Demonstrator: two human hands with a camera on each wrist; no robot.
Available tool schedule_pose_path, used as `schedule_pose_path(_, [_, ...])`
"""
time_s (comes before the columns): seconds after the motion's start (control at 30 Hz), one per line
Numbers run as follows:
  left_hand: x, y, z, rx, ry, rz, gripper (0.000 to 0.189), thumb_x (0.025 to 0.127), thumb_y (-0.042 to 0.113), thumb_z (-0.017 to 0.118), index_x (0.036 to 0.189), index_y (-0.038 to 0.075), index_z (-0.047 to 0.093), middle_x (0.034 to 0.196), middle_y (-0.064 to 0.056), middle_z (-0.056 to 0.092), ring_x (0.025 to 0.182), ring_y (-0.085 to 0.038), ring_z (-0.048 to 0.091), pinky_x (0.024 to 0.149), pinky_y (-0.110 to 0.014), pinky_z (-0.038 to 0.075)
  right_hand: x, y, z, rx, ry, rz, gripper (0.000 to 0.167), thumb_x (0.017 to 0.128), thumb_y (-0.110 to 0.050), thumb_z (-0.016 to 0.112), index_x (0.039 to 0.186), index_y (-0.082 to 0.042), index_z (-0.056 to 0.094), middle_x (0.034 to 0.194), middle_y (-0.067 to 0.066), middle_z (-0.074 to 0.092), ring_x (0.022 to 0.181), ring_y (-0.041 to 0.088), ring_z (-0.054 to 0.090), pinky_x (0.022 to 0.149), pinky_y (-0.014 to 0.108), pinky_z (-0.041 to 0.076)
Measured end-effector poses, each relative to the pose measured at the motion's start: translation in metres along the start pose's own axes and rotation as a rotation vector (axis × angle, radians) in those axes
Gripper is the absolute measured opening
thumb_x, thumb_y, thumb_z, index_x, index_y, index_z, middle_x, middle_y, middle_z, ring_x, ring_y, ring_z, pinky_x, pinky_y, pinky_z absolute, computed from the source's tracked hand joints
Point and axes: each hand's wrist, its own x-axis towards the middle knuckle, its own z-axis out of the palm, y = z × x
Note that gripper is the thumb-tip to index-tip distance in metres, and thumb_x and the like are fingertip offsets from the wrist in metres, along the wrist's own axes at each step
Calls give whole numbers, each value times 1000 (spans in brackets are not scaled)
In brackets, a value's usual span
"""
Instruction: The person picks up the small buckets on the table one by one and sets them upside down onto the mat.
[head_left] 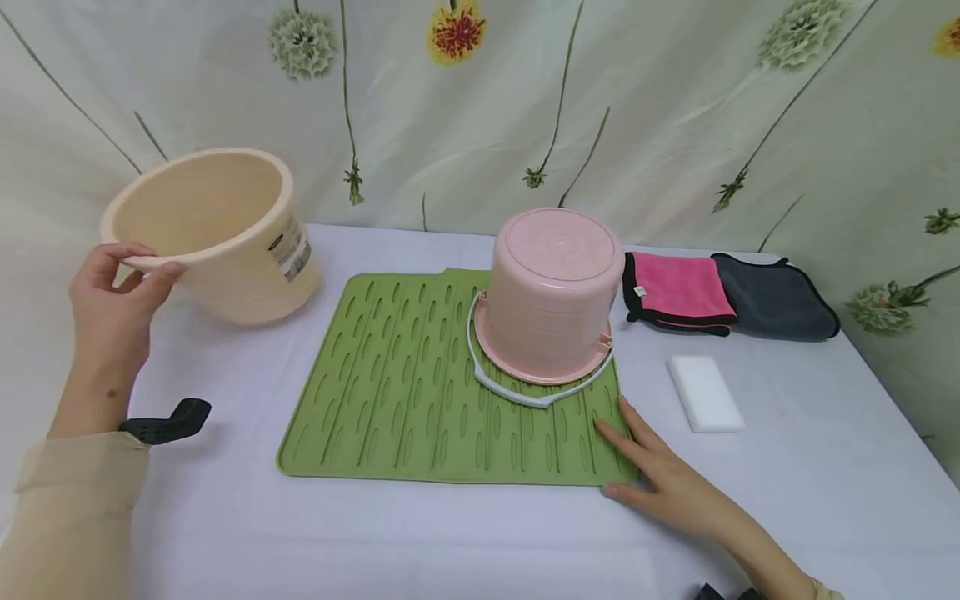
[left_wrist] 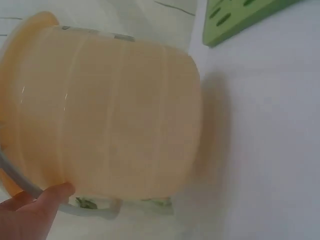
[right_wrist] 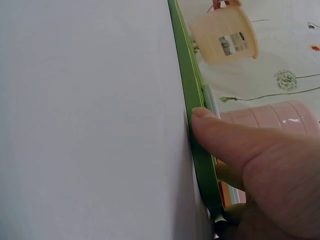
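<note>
At the left, my left hand (head_left: 120, 292) pinches the near rim of a cream bucket (head_left: 247, 279) between thumb and fingers. The bucket leans with its mouth up and a label on its side; a shadow lies below its base. Its grey handle (left_wrist: 20, 176) shows by the thumb in the left wrist view. My right hand (head_left: 675, 483) rests on the near right corner of a green ribbed mat (head_left: 390, 392), fingers spread and thumb at the mat's edge. Upside down on the mat stands a pink bucket (head_left: 555, 292), its pale handle (head_left: 517, 396) lying around the front.
A pink cloth (head_left: 678, 287) with black edging lies at the back right, beside a dark grey cloth (head_left: 776, 296). Nearer stands a white sponge block (head_left: 705, 393) on the white tablecloth (head_left: 360, 533). Behind everything hangs a flowered curtain (head_left: 660, 108).
</note>
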Motion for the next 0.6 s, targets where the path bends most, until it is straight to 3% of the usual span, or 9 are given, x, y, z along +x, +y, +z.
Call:
schedule_pose_path(0.1, [-9,8,7,-150,-43,49,22,77,-21,62,96,-13,54,119,-16,41,90,-21,57,76,-27,48,0,-2,-1,0,-9,24,71,87,-41,64,146,-16,34,154,13,6,138,32,9,103,20,12])
schedule_pose_path(0.23, [-26,22,21,-235,-108,80,24,80,-20,59,102,-17,49,122,-20,40,96,-27,58,80,-33,47,0,-2,-1,0,-19,36,71,87,-42,64,146,-16,35,154,14,6,138,33,10,105,46,22])
schedule_pose_path(0.3, [-36,28,27,-234,-147,100,24,82,-18,59,103,-18,48,125,-21,39,102,-30,55,82,-33,47,0,-3,-2,-9,-24,38,71,87,-43,64,146,-16,35,154,14,6,138,34,11,101,55,25])
schedule_pose_path(0.43, [-54,38,35,-244,-242,94,22,83,-17,59,102,-17,49,128,-21,38,111,-32,49,83,-34,47,-1,-4,-9,-38,-56,58,71,87,-44,63,146,-16,36,154,14,9,137,35,14,100,55,27])
schedule_pose_path(0.6, [-73,47,40,-121,-393,106,23,80,-23,57,101,-18,50,114,-18,42,118,-32,36,81,-28,48,0,-15,-31,-135,-133,34,68,87,-48,61,143,-13,41,150,16,22,134,39,20,99,56,29])
